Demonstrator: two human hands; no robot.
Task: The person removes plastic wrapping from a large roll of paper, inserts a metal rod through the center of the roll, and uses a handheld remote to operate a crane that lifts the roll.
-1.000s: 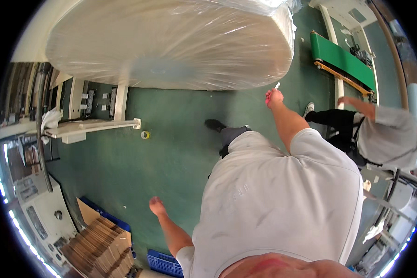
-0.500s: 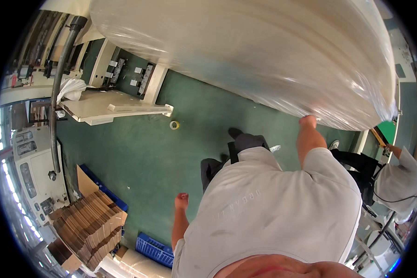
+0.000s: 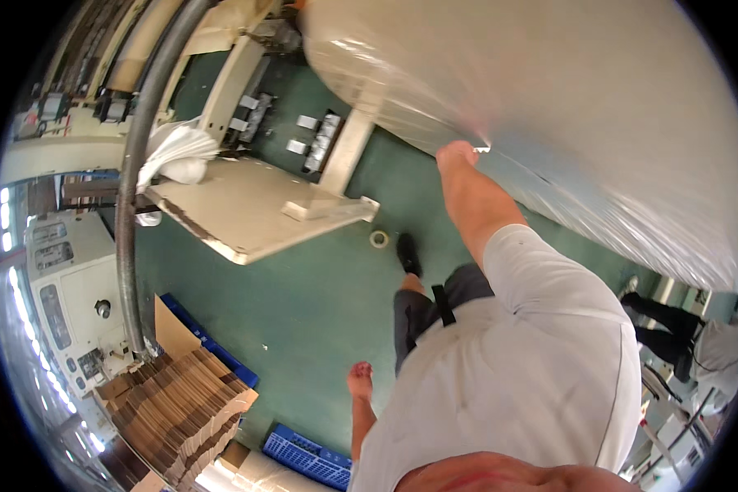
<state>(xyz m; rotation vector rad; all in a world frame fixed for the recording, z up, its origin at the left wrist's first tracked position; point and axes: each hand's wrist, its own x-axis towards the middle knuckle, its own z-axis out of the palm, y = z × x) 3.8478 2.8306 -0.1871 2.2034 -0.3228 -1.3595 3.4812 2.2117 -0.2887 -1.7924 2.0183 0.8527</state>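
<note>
A huge roll [image 3: 549, 74] wrapped in clear plastic film fills the upper right. At its lower edge my right hand [image 3: 457, 153] is closed, with the arm stretched forward. A small pale piece with a toothed edge [image 3: 482, 149] juts from the fist against the film; its kind is not clear. To the right of the fist, a crease or slit line [image 3: 541, 176] runs along the film. Hanging low at my side, my left hand [image 3: 360, 380] has its fingers curled in, with nothing seen in them. The green floor lies below it.
A cream metal plate [image 3: 254, 205] sticks out at left beside a grey pole [image 3: 131, 180]. A tape roll [image 3: 379, 239] lies near my shoe. Stacked cardboard [image 3: 176, 406] and a blue pallet [image 3: 303, 457] stand lower left. Another person [image 3: 717, 353] is at far right.
My right hand has moved left along the roll's lower edge, and the pale piece now shows at it. My view and body have shifted left. The left hand still hangs low.
</note>
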